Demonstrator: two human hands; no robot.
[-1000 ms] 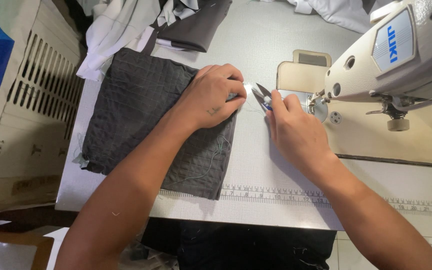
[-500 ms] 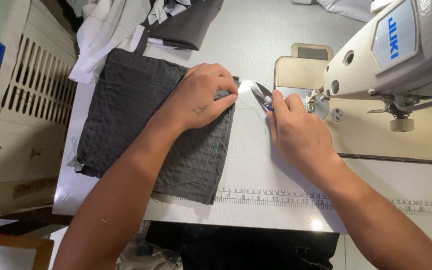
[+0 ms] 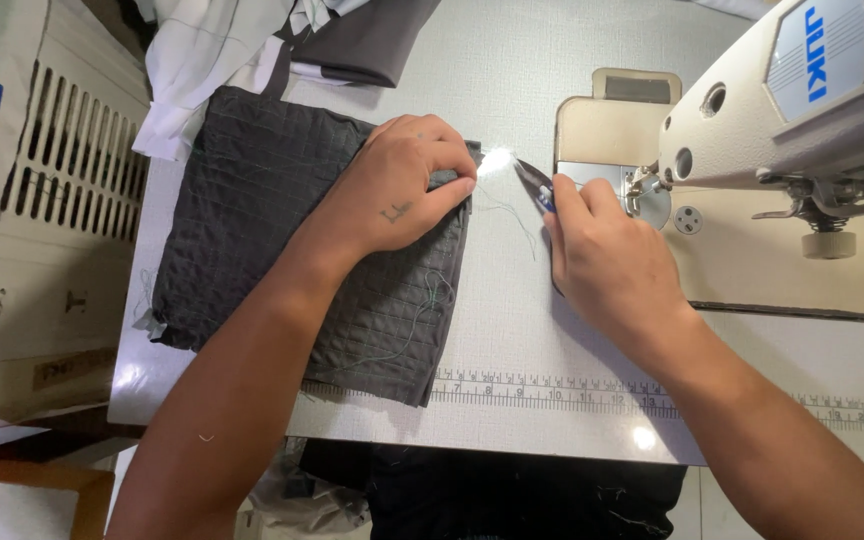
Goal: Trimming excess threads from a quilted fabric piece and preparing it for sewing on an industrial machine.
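Observation:
A dark grey quilted fabric piece lies flat on the white sewing table. My left hand rests on its upper right corner and pinches the cloth edge between thumb and fingers. My right hand holds small thread snips, their blades pointing left toward that corner, a short gap away. Thin loose threads trail from the fabric edge between the two hands. The snips' handle is hidden inside my fingers.
A cream industrial sewing machine stands at the right, its needle plate just beyond my right hand. White and grey garments are piled at the table's back left. A ruler strip runs along the front edge. A slatted beige cabinet stands left.
My left hand has shifted slightly and tightened its pinch on the fabric corner. The snips stay close to the corner; the view has drifted a little.

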